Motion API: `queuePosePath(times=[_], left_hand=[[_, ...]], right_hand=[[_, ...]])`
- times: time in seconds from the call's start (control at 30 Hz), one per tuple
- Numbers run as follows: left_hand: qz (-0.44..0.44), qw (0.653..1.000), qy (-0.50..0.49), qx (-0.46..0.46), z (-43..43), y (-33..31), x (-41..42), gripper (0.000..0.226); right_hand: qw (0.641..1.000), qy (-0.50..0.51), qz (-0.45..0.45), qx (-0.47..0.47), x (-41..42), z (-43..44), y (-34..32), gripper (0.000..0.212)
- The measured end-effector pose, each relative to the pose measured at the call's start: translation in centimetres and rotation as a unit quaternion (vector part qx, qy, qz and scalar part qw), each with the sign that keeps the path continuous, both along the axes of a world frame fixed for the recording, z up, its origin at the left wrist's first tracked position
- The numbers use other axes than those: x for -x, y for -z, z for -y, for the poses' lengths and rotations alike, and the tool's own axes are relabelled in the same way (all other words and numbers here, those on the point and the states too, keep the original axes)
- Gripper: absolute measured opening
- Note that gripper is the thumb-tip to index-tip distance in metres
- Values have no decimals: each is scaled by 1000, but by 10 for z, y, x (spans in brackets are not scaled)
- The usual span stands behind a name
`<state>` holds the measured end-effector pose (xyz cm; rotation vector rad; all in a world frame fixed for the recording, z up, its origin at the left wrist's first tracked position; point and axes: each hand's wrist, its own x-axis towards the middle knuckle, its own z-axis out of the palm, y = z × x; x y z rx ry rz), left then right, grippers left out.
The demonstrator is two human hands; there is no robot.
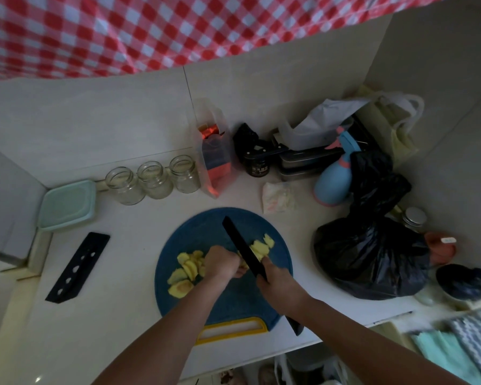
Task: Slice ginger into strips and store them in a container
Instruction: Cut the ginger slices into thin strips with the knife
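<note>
3 empty jars (154, 180) by lidded tub (67, 205), left hand (224, 263) pinching ginger (257, 250), right hand (281, 284) gripping knife (242, 245)

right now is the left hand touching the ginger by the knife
Touching. The head view shows the left hand with fingers curled down onto the ginger beside the knife blade.

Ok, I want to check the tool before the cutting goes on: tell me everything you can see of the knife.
The knife looks matte black all over, blade and handle alike. Its long straight blade slants across the blue cutting board, tip pointing away and leftward. The right hand grips the handle, whose butt sticks out past the wrist by the board's front edge. The blade meets the ginger that the left hand holds beside it.
</note>
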<state>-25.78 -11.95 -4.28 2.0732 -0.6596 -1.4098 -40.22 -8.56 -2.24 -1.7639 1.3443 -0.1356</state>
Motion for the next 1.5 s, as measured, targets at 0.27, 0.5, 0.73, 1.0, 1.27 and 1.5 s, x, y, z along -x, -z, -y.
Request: queuePosePath(times=[0.27, 0.5, 0.73, 1.0, 1.27, 1.5], left_hand=[[1, 1000, 11, 3, 2, 3, 0, 13], [16, 1000, 24, 9, 2, 3, 0, 12], [36, 998, 37, 20, 2, 2, 1, 12], [36, 998, 34, 24, -1, -2, 3, 11], [19, 999, 11, 44, -8, -6, 3, 14], [39, 998, 18, 51, -10, -9, 4, 26]], right_hand=[[1000, 2, 0, -6, -3, -1, -2, 3], [1000, -8, -11, -5, -5, 1, -5, 3], [1000, 8, -4, -10, -10, 3, -5, 4], [999, 7, -24, -28, -17, 11, 0, 10], [1000, -10, -25, -8, -16, 9, 2, 21], [1000, -9, -16, -7, 3, -13, 7, 9]])
